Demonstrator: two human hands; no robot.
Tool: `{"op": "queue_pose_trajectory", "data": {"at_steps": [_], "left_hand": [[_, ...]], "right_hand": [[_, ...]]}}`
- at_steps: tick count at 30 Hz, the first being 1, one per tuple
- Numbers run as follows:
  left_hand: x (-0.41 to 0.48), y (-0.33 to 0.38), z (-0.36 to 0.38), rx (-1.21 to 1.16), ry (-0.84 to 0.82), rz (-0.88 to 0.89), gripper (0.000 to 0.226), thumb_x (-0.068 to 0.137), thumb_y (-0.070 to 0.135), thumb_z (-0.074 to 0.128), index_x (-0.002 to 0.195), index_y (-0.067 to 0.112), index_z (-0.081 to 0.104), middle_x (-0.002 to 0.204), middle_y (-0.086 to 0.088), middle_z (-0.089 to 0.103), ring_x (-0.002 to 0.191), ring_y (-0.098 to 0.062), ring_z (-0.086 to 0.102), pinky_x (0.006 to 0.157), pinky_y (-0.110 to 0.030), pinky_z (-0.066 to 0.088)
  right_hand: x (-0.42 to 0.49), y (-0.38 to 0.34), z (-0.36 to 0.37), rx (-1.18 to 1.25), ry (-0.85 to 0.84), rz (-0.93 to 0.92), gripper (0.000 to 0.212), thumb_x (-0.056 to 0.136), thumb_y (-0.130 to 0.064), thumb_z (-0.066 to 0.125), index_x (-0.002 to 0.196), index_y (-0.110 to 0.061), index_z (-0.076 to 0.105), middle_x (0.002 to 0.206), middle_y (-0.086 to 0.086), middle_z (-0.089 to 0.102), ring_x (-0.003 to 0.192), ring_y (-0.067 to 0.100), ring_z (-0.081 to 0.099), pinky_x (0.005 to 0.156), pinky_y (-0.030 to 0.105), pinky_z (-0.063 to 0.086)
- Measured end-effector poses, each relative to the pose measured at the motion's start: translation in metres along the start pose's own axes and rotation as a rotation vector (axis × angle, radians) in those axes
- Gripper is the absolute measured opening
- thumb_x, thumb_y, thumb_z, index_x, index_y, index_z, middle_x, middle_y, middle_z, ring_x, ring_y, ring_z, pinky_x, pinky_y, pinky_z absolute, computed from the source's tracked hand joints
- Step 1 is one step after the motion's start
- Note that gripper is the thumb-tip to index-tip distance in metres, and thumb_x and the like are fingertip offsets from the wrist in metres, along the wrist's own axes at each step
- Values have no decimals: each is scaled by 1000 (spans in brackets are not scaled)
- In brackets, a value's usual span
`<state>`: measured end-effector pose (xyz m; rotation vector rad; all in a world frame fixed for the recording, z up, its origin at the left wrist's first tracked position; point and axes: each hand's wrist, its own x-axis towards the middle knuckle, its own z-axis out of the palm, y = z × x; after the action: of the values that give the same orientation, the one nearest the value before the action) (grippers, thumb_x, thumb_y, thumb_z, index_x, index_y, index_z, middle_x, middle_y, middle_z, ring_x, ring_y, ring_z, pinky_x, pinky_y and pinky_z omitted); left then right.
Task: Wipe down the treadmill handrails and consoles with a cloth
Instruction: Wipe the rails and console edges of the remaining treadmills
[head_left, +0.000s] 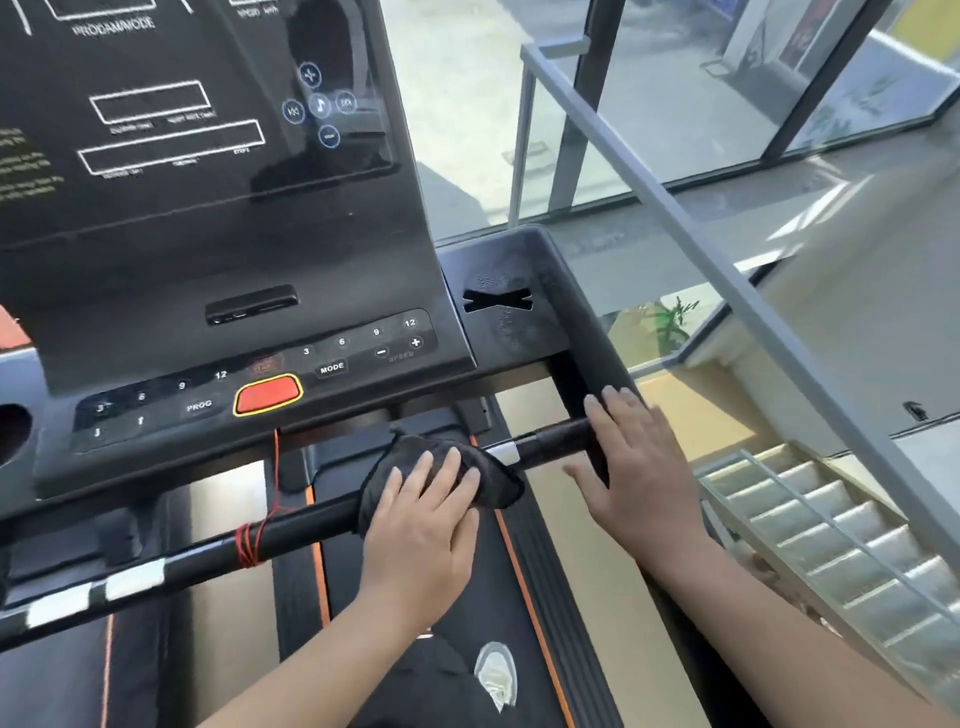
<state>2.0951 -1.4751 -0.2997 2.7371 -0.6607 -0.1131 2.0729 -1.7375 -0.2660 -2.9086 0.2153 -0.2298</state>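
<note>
— Bright landing behind glass panels, metal staircase (831, 545) dropping away at four o'clock. Starting at the left?

— Glossy black console (208, 156) at ten o'clock: hard, smooth, printed in white. Raised red button (268, 393) below it at nine, rounded and yellow-rimmed. Nothing touching either.

— Lower down?

— Round black crossbar (311, 519) slanting from eight o'clock up toward five. Thin red cord (249, 540) wound tightly round it at eight.

— Cloth?

— Dark, soft, nubbly cloth (488, 480) draped over the crossbar at six o'clock. Left hand (421, 525) laid on top, fingers straight and close together, pressing down rather than curling round.

— Right hand?

— Right hand (639, 478) flat at five o'clock, fingers spread, gripping nothing, resting on the joint between crossbar and matte side handrail (587, 322).

— Advice for the stroke?

— Probably best to fold the cloth right round the tube to reach the underside too. Then slide toward five o'clock, across the shiny metal plate (506, 453), with steady pressure. Likely worth shifting the right hand off the joint first. Care near the cord on any pass back: easy to snag on nubbly fabric.
</note>
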Motion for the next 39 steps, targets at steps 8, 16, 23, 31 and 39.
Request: {"op": "queue_pose_trajectory", "data": {"at_steps": [8, 16, 23, 31, 39], "left_hand": [[97, 42, -11, 81, -318, -81, 55, 101, 66, 27, 145, 40, 47, 134, 7, 63, 118, -27, 61, 93, -41, 50], [44, 38, 33, 204, -4, 122, 69, 92, 33, 61, 157, 22, 39, 154, -6, 46, 134, -38, 48, 116, -56, 33], [130, 102, 21, 145, -231, 104, 50, 104, 52, 41, 142, 19, 41, 129, -1, 57, 115, -27, 57, 86, -41, 48], [88, 66, 49, 188, 40, 365, 61, 96, 24, 51, 153, 6, 40, 151, -9, 51, 128, -33, 54, 104, -47, 48], [173, 91, 7, -237, -545, -89, 37, 109, 37, 32, 118, 15, 60, 122, -10, 66, 112, -37, 61, 92, -45, 50]], "right_hand": [[-1, 37, -1, 1, -1, 228, 69, 88, -43, 71, 142, -4, 52, 130, 18, 61, 121, 39, 55, 104, 52, 49], [0, 41, 15, 32, 82, 227, 61, 86, -46, 61, 133, -8, 57, 112, 11, 59, 98, 34, 56, 85, 48, 52], [-2, 44, 21, 60, 138, 207, 65, 87, -47, 54, 133, -2, 58, 112, 15, 58, 98, 37, 56, 84, 48, 54], [2, 43, 23, 35, 127, 180, 63, 89, -44, 51, 132, 2, 57, 113, 17, 57, 103, 37, 57, 89, 48, 53], [-1, 43, 22, 40, 91, 198, 65, 89, -45, 51, 133, 2, 58, 114, 18, 57, 106, 40, 58, 94, 51, 54]]}}
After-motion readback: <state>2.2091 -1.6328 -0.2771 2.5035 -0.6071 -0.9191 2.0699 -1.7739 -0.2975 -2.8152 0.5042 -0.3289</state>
